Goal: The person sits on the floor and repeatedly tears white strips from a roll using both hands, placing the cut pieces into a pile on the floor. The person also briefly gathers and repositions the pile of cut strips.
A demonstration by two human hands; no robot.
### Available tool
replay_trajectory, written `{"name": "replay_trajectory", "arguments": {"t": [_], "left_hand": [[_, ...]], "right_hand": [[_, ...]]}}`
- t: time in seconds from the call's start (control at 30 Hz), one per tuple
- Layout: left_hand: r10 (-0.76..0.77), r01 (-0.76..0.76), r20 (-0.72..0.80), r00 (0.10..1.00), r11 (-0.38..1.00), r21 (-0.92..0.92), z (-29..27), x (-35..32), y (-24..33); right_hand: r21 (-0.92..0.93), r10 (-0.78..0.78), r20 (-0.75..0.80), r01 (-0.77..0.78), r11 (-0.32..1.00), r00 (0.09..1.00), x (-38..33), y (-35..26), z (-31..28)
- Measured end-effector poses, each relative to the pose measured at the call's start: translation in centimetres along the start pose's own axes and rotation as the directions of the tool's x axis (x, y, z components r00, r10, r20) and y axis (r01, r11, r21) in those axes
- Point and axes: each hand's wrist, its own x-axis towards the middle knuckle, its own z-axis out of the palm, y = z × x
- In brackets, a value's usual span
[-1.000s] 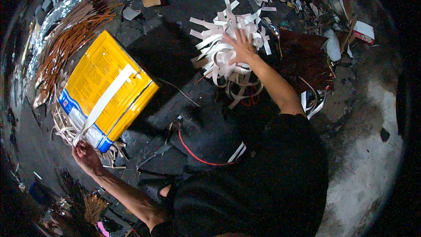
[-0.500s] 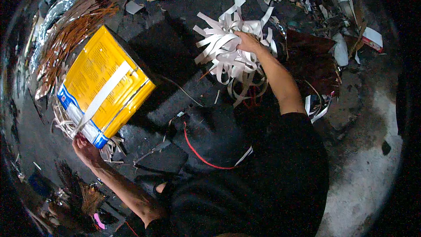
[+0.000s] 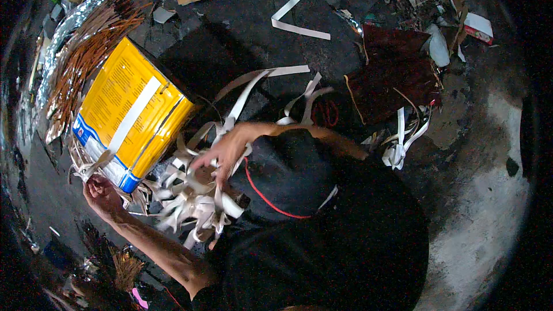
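My right hand (image 3: 222,152) is spread over a heap of white strips (image 3: 193,198), fingers closed around a bunch of them; several long strips trail up and away from my grip across the dark floor (image 3: 230,34); the heap lies just in front of my knees, beside the lower corner of the yellow tin (image 3: 129,118). My left hand (image 3: 102,193) sits at the near end of that tin, fingers curled on the pale strips that hang under its corner; how tightly it grips I cannot tell. The tin lies tilted on its side, a white band running along its top face; a fan of brown sticks (image 3: 86,57) lies just beyond it; a loose white strip (image 3: 294,20) rests further out on the floor; a dark red sheet (image 3: 391,75) lies to my right, with more white strips (image 3: 403,144) at its near edge.
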Motion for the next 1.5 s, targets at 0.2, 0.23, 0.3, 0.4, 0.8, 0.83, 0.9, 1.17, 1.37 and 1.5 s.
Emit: {"name": "replay_trajectory", "arguments": {"t": [0.2,0.23,0.3,0.4,0.8,0.83,0.9,1.17,1.37,1.5], "left_hand": [[0.05,-0.049,-0.041,0.998,0.999,0.016,-1.4,-1.7,2.4],[0.042,-0.042,-0.003,0.999,0.999,-0.002,-1.8,-0.8,1.6],[0.053,-0.053,-0.025,0.998,0.998,0.015,-0.2,-1.9,1.9],[0.021,-0.021,0.0,1.0,1.0,0.002,0.3,-1.5,1.1],[0.094,-0.092,-0.015,0.995,0.989,0.114,-1.4,-0.7,0.5],[0.049,-0.049,0.01,0.999,0.996,0.068,-3.0,0.4,0.9],[0.006,-0.005,-0.034,0.999,0.999,0.045,-1.5,-0.1,0.9],[0.029,-0.029,-0.006,1.0,0.999,0.034,-0.9,-0.6,1.0],[0.088,-0.052,-0.155,0.984,0.973,0.225,-2.9,-1.4,1.4],[0.108,-0.08,-0.108,0.988,0.968,0.237,2.8,-2.7,-0.1]], "right_hand": [[0.324,0.258,-0.822,0.045,0.945,0.508,-16.0,6.3,-14.8],[0.303,0.331,-0.926,-0.165,0.938,0.18,-18.1,10.8,-17.3],[0.123,-0.005,-0.983,-0.676,0.726,-0.184,-19.0,13.2,-17.7],[0.116,-0.073,-0.98,-0.826,0.551,-0.186,-21.6,18.8,-17.2],[-0.318,-0.065,-0.936,-0.748,0.583,0.347,-7.8,13.4,-1.8],[-0.321,-0.177,-0.947,-0.816,0.481,0.268,-6.9,14.6,-0.7],[-0.178,0.164,-0.935,-0.815,0.551,0.315,-5.1,11.3,1.3],[0.021,-0.054,-0.709,0.098,0.995,0.704,-5.7,15.1,0.1],[0.423,-0.046,-0.874,-0.802,0.421,-0.485,-16.4,14.6,1.8],[0.361,0.184,-0.932,-0.835,0.416,-0.312,-17.4,19.0,5.5]]}}
